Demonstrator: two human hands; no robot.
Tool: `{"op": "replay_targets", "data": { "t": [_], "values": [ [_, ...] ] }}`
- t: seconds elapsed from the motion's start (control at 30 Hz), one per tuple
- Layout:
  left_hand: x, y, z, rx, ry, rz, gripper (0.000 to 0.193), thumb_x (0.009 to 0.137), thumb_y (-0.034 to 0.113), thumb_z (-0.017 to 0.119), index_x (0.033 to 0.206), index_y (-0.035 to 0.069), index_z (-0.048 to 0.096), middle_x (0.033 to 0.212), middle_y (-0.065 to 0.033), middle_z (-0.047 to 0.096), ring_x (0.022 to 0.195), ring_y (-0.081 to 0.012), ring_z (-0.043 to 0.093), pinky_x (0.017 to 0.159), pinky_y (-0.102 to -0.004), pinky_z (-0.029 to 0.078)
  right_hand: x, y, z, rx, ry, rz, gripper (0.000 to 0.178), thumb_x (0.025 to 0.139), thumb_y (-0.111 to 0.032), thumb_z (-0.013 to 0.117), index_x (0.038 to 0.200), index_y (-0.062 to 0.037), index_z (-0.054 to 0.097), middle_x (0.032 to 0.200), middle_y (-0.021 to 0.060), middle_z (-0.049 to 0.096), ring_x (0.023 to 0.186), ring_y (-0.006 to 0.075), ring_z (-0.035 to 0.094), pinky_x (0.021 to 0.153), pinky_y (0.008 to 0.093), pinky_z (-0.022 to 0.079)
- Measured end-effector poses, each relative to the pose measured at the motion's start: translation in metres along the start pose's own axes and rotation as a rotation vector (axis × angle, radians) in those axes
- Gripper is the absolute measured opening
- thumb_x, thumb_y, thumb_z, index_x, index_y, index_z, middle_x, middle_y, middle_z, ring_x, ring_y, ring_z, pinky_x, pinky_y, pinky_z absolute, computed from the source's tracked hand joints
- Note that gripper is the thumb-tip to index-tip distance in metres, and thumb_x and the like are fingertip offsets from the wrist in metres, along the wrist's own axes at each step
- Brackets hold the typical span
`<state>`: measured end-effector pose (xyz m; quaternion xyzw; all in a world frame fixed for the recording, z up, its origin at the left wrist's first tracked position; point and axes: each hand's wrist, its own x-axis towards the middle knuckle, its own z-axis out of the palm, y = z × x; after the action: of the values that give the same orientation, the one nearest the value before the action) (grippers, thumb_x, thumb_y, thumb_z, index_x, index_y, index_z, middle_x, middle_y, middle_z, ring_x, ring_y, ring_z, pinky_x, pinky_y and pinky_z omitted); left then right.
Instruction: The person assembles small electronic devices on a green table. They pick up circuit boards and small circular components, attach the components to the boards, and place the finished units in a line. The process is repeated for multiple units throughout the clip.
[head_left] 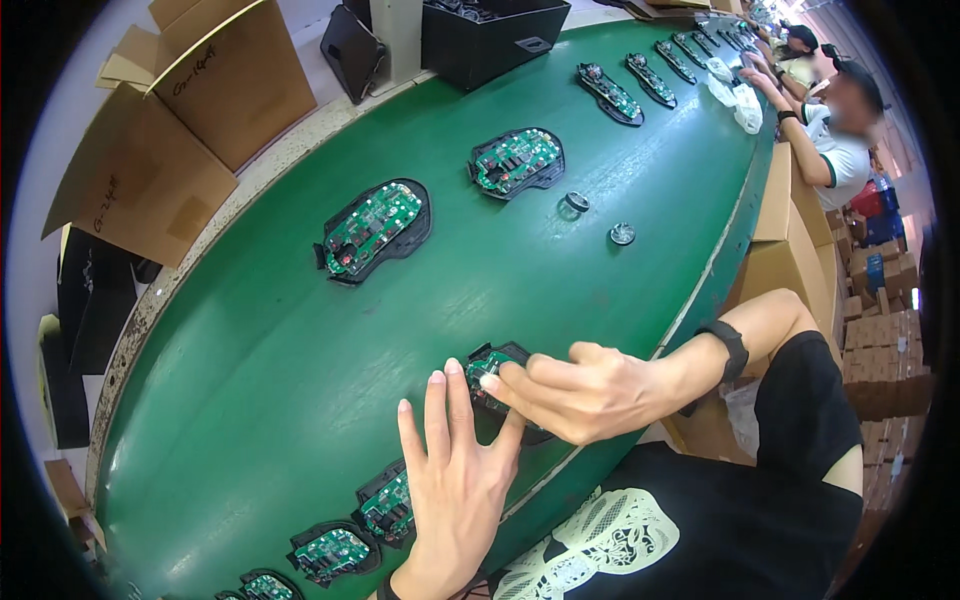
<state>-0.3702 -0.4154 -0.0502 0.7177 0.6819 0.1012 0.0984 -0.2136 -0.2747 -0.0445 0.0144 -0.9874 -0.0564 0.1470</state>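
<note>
Far black bin (488,52) holds dark parts (462,10), hard to identify. My left hand (462,488) is spread; my curled right hand (600,393) half-hides a circuit-board assembly (483,368), any pinch unclear.

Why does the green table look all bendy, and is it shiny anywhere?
Head view: the fisheye lens bends straight edges, so the green table looks curved, and the picture's corners go dark; head view: pale glare shows on the tabletop near the two small round parts; head view: the left hand and right hand look fairly clear.
</note>
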Motion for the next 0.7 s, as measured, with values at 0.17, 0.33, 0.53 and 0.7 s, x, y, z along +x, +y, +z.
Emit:
{"op": "replay_targets", "data": {
  "t": [0.17,0.33,0.53,0.7],
  "values": [
    [0.002,0.0,0.002,-0.012,-0.018,0.001,0.053,0.07,0.021,0.083,0.121,0.026,0.069,0.151,-0.0242,0.038,0.139,-0.0408,0.037,0.111,-0.0575,0.034,0.011,0.014,0.005,0.224,-0.015,0.041,0.044,0.078,-0.012,0.065,0.115,0.011,0.062,0.085,0.0043,0.057,0.087,0.0132,0.056,0.046,0.0238,0.046],
    [-0.004,-0.003,-0.017,-0.13,-0.039,-0.059,0.062,0.074,0.018,0.081,0.133,0.012,0.062,0.145,-0.0282,0.044,0.137,-0.0441,0.039,0.108,-0.0574,0.036,0.009,0.02,0.007,0.362,-0.004,0.072,0.039,0.075,-0.006,0.066,0.11,0.0111,0.062,0.086,0.0068,0.057,0.087,0.0167,0.058,0.049,0.0253,0.053],
    [-0.002,-0.003,-0.009,-0.231,-0.061,-0.018,0.07,0.077,0.004,0.074,0.138,-0.014,0.045,0.144,-0.0332,0.043,0.138,-0.0489,0.036,0.113,-0.0526,0.033,0.009,0.022,0.006,0.391,-0.022,0.066,0.039,0.077,-0.007,0.066,0.111,0.0106,0.062,0.089,0.0081,0.059,0.09,0.018,0.059,0.051,0.0264,0.054],
    [0.0,0.009,-0.004,-0.244,-0.043,-0.086,0.068,0.078,0.001,0.072,0.137,-0.016,0.045,0.146,-0.0368,0.037,0.138,-0.0493,0.035,0.114,-0.0515,0.033,0.016,0.037,0.004,0.525,-0.098,0.044,0.041,0.078,-0.008,0.065,0.114,0.011,0.062,0.092,0.0089,0.061,0.093,0.02,0.06,0.052,0.0266,0.053]
  ]
}}
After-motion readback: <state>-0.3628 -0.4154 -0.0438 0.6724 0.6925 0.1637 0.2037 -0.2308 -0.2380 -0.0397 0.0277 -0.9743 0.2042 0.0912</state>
